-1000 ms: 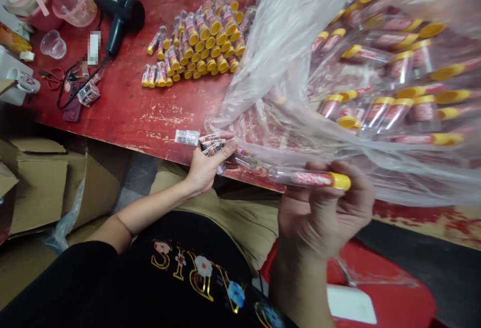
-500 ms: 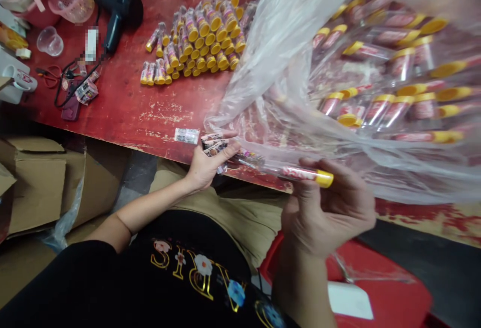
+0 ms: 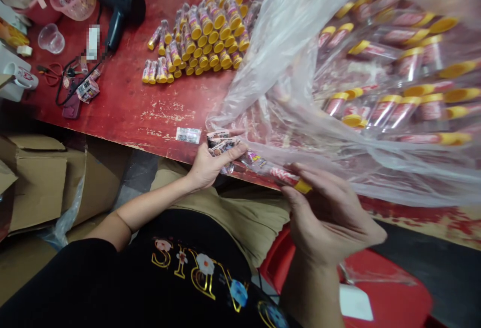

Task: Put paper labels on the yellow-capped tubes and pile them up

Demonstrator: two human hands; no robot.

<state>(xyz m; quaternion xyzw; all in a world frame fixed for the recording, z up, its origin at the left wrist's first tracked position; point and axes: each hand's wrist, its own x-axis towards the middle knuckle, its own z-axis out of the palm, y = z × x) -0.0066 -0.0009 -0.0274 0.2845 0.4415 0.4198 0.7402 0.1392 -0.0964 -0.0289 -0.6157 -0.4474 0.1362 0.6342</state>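
Since a second ago: right hand [image 3: 330, 213] is carrying the yellow-capped tube [image 3: 287, 178] leftward and lower, toward the left hand [image 3: 210, 165]; the cap, which was sitting near mid-palm, is now lying at the fingertips, and the head is tilting a little.
Right hand: fingers are curling loosely around the tube, pinching it near the cap end, clear body pointing left; motion blur is hiding the exact finger contact.
Left hand: resting at the edge of the bench [image 3: 150, 112], thumb pressing down on a small stack of printed labels [image 3: 221, 143], fingers folded under it.
Tube position: lying almost level just below the lip of the clear plastic bag [image 3: 338, 92], its open end arriving just beside the label stack.
Doing it well: in my judgement the tube is needing a firm, steady grip at the cap so the body stays free, and the thumb is needing to peel off only one label.
Risk: the bag's loose film is hanging close and could snag.
Nearby: loose label [image 3: 188, 135] lying flat on the bench; pile of finished tubes [image 3: 203, 37] and hair dryer [image 3: 118, 10] sitting farther back.
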